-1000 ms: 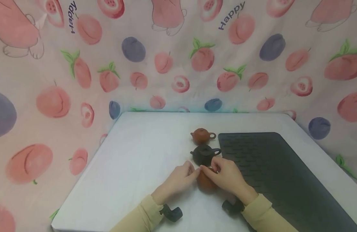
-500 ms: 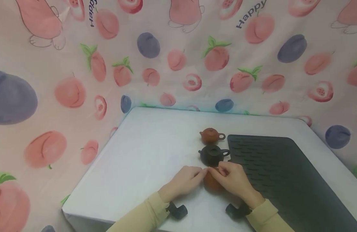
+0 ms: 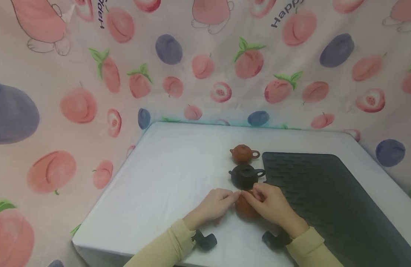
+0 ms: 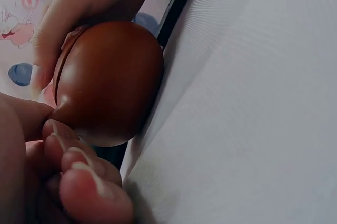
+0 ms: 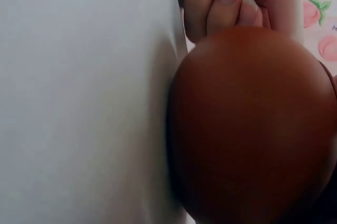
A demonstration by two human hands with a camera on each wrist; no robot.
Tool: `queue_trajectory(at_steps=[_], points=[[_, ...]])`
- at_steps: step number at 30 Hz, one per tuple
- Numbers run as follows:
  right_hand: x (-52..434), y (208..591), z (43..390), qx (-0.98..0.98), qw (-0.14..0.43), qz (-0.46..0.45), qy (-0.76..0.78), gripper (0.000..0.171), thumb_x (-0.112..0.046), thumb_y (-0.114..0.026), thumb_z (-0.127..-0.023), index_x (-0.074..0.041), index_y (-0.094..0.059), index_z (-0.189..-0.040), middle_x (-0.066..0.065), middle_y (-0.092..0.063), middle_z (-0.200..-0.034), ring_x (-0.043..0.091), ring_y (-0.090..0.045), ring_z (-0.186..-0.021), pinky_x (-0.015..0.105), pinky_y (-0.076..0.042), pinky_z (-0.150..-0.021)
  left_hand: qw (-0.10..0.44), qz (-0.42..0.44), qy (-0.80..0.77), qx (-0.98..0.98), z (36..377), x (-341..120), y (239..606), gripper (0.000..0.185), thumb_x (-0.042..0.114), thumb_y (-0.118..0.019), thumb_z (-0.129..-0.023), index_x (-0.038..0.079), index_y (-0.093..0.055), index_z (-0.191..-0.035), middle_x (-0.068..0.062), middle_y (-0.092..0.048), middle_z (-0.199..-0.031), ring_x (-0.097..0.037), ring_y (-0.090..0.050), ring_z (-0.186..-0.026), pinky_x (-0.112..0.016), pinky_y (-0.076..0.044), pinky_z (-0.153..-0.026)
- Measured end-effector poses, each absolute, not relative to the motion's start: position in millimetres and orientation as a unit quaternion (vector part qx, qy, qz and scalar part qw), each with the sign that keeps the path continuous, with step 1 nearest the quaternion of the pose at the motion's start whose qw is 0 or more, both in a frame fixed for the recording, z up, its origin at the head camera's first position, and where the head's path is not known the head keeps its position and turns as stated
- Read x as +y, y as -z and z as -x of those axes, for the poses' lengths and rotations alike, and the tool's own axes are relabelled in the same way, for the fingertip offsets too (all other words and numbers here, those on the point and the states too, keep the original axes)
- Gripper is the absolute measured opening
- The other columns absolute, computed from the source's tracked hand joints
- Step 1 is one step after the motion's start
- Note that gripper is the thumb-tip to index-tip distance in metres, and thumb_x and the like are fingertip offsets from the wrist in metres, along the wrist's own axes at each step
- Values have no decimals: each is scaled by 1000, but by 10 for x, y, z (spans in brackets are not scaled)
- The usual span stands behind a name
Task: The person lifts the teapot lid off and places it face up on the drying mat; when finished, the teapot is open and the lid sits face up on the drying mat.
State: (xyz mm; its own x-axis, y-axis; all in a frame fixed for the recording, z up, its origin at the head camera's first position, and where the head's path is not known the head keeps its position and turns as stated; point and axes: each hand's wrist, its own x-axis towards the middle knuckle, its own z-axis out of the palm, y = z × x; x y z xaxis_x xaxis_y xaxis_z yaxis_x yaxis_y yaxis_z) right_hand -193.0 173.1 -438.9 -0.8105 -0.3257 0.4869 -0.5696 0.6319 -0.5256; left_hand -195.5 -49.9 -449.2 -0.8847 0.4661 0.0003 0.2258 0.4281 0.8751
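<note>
A reddish-brown teapot (image 3: pixel 246 210) stands on the white table between my two hands. My left hand (image 3: pixel 213 204) pinches its short spout between thumb and fingers, clearest in the left wrist view, where the teapot body (image 4: pixel 113 79) shows a lid seam. From the other side my right hand (image 3: pixel 275 207) grips the teapot at its handle side, the thumb reaching over toward the lid; the handle itself is hidden by the hand. In the right wrist view the round body (image 5: pixel 253 124) fills much of the picture, with left fingertips (image 5: pixel 226 3) beyond it.
Just behind stands a black teapot (image 3: pixel 244 177), then a smaller orange-brown teapot (image 3: pixel 243 154), both with handles to the right. A dark textured mat (image 3: pixel 319 193) covers the table's right side. White cloth (image 3: pixel 172 167) spreads at left. Fruit-patterned fabric (image 3: pixel 205 89) hangs behind.
The head view has shifted, so the scene sits farther right. My left fingers have closed in on the spout. The teapots keep their places on the table.
</note>
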Motion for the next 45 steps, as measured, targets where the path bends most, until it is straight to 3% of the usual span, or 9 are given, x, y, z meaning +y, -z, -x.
queue_trajectory(at_steps=[7, 20, 26, 32, 37, 42, 45], points=[[1734, 4317, 1922, -899, 177, -273, -292, 43, -31, -77, -94, -28, -42, -70, -14, -38, -62, 3, -39, -56, 23, -32, -48, 127, -199, -487, 841, 1951, -508, 4465, 51, 50, -44, -108, 14, -63, -76, 2, -41, -44, -15, -41, -29, -28, -32, -32], [1746, 4313, 1899, -887, 192, -279, -312, 38, -21, -75, -94, -29, -45, -72, -14, -38, -66, 4, -39, -59, 23, -33, -50, 130, -187, -495, 838, 1928, -503, 4482, 52, 51, -45, -107, 14, -62, -76, 1, -44, -51, -14, -41, -30, -27, -31, -32], [1789, 4308, 1915, -880, 186, -274, -339, 31, -18, -69, -99, -29, -51, -76, -13, -44, -71, 6, -44, -64, 25, -39, -55, 125, -184, -498, 838, 1921, -499, 4486, 52, 51, -46, -107, 14, -62, -75, 1, -41, -44, -15, -42, -28, -27, -31, -32], [1840, 4263, 1921, -883, 142, -239, -380, 20, -23, -58, -106, -24, -60, -86, -9, -52, -79, 11, -52, -71, 28, -46, -59, 126, -183, -497, 839, 1938, -496, 4479, 51, 53, -47, -106, 15, -64, -77, 1, -42, -45, -17, -44, -30, -28, -31, -34], [1887, 4248, 1910, -865, 90, -207, -449, 19, -24, -51, -109, -18, -62, -95, 3, -56, -82, 19, -58, -73, 31, -53, -59, 123, -191, -498, 837, 1948, -491, 4483, 50, 52, -48, -106, 14, -63, -78, 1, -41, -43, -17, -44, -29, -28, -31, -35], [1929, 4240, 1933, -809, 56, -204, -549, 19, -17, -47, -110, -7, -57, -98, 9, -52, -81, 25, -54, -72, 37, -49, -58, 124, -196, -501, 834, 1951, -489, 4489, 51, 53, -48, -106, 14, -63, -77, 2, -41, -43, -15, -43, -29, -27, -30, -35], [1949, 4227, 1956, -762, 40, -219, -609, 22, -17, -43, -112, -1, -54, -102, 8, -54, -86, 26, -54, -75, 37, -49, -64, 124, -199, -500, 834, 1953, -493, 4493, 51, 53, -48, -106, 14, -62, -77, 2, -41, -44, -15, -43, -29, -27, -30, -35]])
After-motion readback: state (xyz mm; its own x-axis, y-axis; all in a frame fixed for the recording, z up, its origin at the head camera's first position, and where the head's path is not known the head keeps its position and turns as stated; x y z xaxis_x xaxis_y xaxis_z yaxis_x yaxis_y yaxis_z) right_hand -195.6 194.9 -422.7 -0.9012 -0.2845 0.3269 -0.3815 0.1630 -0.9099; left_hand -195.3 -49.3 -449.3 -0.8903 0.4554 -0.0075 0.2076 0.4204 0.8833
